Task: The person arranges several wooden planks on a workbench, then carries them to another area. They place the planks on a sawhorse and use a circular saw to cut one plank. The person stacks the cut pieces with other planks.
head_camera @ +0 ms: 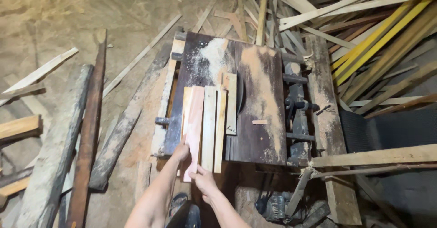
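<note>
The pile of offcuts is cut off by the frame's upper right edge. Much of the dark saw table is veiled by sawdust; several pale strips are laid on it. The pinkish board overhangs its near edge, gripped by the left hand and pinched below by the right hand.

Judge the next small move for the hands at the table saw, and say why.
Probably slide the pinkish board straight forward along the dark saw table. Both hands grip its near end, the left hand on the left edge and the right hand beneath the overhanging end. It lies flat beside pale wooden strips, apparently short of the blade, which is hard to make out.
</note>
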A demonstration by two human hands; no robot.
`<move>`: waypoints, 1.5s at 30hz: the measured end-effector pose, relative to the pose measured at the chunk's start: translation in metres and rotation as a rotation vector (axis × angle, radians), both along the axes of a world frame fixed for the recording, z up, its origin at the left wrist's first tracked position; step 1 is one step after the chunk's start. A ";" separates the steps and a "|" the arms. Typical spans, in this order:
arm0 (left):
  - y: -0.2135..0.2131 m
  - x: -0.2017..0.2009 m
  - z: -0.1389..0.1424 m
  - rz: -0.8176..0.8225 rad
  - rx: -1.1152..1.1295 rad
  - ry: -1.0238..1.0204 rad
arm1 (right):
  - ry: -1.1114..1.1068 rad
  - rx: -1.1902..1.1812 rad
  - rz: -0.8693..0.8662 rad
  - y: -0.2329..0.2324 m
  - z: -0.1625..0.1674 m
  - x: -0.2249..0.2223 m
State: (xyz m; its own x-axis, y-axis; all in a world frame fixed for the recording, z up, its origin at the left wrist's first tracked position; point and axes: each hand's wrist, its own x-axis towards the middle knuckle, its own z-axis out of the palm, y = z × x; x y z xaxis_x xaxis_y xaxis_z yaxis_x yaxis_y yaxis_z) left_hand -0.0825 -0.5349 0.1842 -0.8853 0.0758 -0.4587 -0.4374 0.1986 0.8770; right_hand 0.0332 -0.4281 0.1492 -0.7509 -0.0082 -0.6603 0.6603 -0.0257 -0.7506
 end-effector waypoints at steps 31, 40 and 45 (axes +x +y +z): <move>0.218 0.112 0.163 -0.389 0.577 0.393 | 0.657 -0.079 -0.967 0.209 0.226 0.077; 0.404 0.184 0.255 -0.529 0.742 0.611 | 0.901 -0.008 -1.088 0.387 0.294 0.159; 0.491 0.227 0.292 -0.606 0.812 0.664 | 1.099 0.367 -1.131 0.486 0.330 0.202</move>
State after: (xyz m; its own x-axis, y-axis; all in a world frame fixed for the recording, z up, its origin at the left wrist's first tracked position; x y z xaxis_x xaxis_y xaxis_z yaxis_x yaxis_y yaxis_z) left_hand 0.1446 -0.0438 0.4762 -0.6516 0.6145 0.4448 0.1182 -0.4969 0.8597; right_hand 0.2355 0.0582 0.4796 -0.3490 0.8769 0.3306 -0.4028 0.1781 -0.8978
